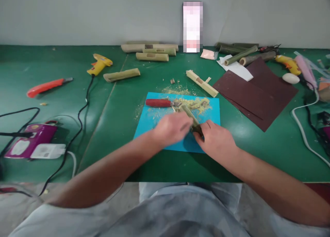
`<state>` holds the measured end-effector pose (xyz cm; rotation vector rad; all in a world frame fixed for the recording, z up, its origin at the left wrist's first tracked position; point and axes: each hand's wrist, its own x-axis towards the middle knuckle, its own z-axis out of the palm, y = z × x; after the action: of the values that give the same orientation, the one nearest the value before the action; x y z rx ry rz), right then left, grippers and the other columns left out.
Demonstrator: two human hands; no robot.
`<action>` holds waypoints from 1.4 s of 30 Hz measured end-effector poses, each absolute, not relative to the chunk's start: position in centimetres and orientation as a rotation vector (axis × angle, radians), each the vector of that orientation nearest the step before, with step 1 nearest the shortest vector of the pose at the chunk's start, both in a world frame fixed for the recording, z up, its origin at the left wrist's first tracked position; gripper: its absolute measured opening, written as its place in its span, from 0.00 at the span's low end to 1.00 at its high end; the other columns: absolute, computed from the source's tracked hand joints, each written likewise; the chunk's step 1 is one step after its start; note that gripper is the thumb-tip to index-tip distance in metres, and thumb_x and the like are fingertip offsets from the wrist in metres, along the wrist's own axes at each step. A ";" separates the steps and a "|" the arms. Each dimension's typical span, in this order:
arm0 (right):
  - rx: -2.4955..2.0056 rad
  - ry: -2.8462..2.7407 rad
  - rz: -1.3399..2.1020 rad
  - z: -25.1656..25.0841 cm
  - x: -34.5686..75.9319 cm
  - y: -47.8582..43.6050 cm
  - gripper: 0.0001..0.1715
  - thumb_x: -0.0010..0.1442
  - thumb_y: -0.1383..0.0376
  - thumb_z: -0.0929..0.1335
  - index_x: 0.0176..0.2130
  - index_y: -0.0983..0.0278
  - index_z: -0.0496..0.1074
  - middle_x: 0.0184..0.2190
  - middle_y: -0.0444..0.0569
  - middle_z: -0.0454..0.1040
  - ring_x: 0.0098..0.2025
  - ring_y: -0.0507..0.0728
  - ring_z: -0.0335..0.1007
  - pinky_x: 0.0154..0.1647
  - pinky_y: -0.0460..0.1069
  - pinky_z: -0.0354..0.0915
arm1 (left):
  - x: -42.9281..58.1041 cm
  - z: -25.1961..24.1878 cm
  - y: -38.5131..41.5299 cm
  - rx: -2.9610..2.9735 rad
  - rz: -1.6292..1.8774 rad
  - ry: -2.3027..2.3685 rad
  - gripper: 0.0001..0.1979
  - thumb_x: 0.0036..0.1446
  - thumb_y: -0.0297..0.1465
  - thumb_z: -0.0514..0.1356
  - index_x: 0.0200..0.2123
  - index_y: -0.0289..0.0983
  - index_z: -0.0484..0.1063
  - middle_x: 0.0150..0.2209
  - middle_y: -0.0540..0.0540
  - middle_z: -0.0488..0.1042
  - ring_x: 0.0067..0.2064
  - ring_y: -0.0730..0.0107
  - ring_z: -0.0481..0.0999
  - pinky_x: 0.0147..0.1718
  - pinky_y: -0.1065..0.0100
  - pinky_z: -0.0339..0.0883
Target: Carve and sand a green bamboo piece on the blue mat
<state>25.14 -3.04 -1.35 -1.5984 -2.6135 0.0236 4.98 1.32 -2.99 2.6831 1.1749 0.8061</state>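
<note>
The bamboo piece [191,117] sits slanted above the blue mat [154,125]. My right hand [216,139] grips its near end, at 5 o'clock. My left hand [171,128] covers it at 9 o'clock; blurred, grip indeterminate. The red-handled knife [158,103] lies at 11 o'clock.

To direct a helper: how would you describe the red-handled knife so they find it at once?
On the green table, find the blue rectangular mat. The red-handled knife lies along its far edge, beyond the left hand. Unlike the orange plastic cutter far left, it rests among pale shavings.
</note>
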 end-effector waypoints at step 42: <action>-1.346 -2.178 0.428 -1.5 26.7 -1.0 0.24 0.61 0.53 0.69 0.52 0.64 0.71 0.44 0.54 0.76 0.43 0.61 0.74 0.40 0.53 0.69 | 4.2 -2.2 1.4 2.384 1.032 0.967 0.16 0.62 0.21 0.55 0.49 0.37 0.76 0.47 0.45 0.81 0.50 0.68 0.79 0.50 0.67 0.73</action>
<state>26.71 -1.02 -1.49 -1.3457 -2.1785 0.4276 4.23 1.40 -2.23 2.3844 0.9674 1.0323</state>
